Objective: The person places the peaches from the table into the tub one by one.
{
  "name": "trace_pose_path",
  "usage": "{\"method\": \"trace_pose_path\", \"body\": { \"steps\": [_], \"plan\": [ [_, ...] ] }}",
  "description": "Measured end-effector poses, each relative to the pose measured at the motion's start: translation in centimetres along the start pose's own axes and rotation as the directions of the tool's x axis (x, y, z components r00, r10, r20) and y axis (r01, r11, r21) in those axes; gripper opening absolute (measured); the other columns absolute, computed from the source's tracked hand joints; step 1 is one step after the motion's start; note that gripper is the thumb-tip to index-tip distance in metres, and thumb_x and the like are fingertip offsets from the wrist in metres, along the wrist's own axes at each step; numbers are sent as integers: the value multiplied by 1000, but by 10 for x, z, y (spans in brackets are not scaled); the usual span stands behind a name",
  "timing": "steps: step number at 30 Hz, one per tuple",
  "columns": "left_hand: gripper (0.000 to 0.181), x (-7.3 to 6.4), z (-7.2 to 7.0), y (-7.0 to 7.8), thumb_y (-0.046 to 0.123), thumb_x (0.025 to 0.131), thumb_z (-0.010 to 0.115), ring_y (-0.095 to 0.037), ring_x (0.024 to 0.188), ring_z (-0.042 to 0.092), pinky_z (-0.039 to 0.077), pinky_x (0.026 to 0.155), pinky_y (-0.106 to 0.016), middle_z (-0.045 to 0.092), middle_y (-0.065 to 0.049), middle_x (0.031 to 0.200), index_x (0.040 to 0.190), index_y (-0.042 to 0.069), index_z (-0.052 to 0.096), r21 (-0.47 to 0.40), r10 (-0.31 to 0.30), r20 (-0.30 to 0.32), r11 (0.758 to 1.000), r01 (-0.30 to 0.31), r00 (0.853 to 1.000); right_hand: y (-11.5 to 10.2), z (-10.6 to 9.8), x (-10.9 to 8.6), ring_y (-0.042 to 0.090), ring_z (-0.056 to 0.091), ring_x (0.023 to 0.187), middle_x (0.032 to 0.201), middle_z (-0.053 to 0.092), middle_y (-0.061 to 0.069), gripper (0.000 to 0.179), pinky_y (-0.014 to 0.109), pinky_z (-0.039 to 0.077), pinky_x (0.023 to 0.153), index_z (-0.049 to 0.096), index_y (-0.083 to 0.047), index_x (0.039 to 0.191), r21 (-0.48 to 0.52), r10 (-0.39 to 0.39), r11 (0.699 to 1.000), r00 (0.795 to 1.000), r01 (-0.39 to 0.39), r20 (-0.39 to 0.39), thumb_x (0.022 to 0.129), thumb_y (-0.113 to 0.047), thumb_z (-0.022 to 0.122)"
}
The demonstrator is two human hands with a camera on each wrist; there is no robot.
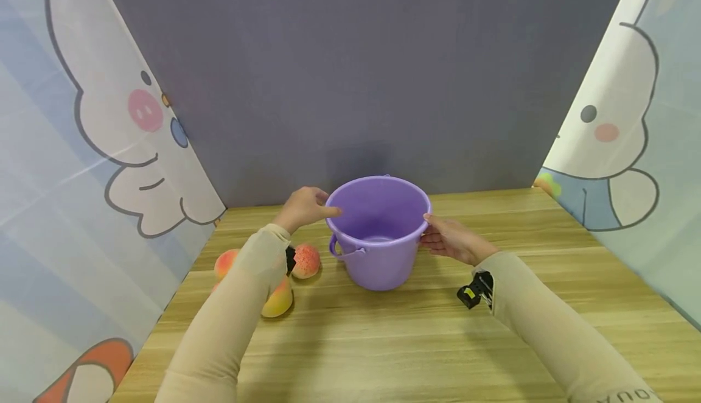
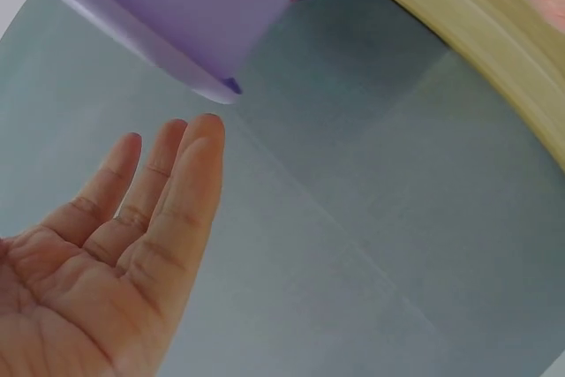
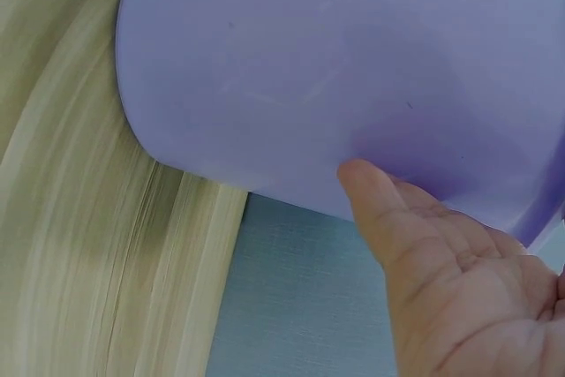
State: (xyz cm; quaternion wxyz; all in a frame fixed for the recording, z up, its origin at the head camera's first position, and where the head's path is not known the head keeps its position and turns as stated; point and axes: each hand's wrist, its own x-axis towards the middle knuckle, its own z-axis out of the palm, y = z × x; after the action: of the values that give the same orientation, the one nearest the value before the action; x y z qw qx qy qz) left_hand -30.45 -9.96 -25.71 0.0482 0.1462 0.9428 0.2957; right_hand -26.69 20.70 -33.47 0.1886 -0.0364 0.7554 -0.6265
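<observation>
Flanking the bucket (image 1: 380, 266), left hand (image 1: 305, 207) and right hand (image 1: 453, 240) perhaps touch it.

One marking noted from where I stand: dark capital lettering (image 1: 630, 396) on the beige right sleeve (image 1: 558, 330), along the forearm. It reads "QUA" or "OUA"; the lower edge of view crops it, leaving the first character uncertain.

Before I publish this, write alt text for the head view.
An upright purple bucket is between a person's left hand and right hand, both at its rim. Left of it, peach-like fruits lie on a wood-grain table, some partly hidden by the left sleeve.
</observation>
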Motion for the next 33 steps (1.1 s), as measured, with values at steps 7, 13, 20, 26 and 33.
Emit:
{"method": "trace_pose_path", "body": {
  "steps": [7,13,20,26,33],
  "plan": [
    [64,-10,4,-24,33,83,71,-38,111,57,49,90,-46,59,-26,120,127,-9,54,34,-14,28,999,13,1000,0,0,0,46,35,131,137,40,35,68,50,32,107,28,21,137,16,7,1000,1000,-7,-13,104,-39,25],
    [61,-19,10,-40,30,82,73,-37,110,57,48,90,-47,60,-25,118,126,-8,55,35,-41,40,999,40,998,-1,0,-2,47,32,132,139,35,38,70,53,28,108,23,23,138,7,3,1000,1000,-3,3,104,-39,23],
    [60,-29,21,-56,29,81,72,-37,106,58,49,88,-47,61,-26,115,123,-11,56,31,-39,46,999,38,998,-1,1,-1,47,33,132,138,37,37,70,52,29,108,25,22,138,2,10,1000,1000,-10,-1,104,-39,23],
    [58,-37,28,-74,26,82,71,-36,104,60,51,86,-47,62,-26,116,123,-12,55,24,-50,53,999,48,997,-2,3,-1,47,33,132,138,39,36,69,52,30,108,27,22,137,5,10,1000,1000,-10,-1,104,-39,24],
    [57,-47,33,-89,25,79,72,-34,98,62,52,81,-46,63,-26,112,122,-10,57,49,-86,29,995,84,996,-2,3,0,46,35,131,138,38,37,70,53,30,108,25,22,138,-1,2,1000,1000,-2,2,104,-39,23]
  ]
}}
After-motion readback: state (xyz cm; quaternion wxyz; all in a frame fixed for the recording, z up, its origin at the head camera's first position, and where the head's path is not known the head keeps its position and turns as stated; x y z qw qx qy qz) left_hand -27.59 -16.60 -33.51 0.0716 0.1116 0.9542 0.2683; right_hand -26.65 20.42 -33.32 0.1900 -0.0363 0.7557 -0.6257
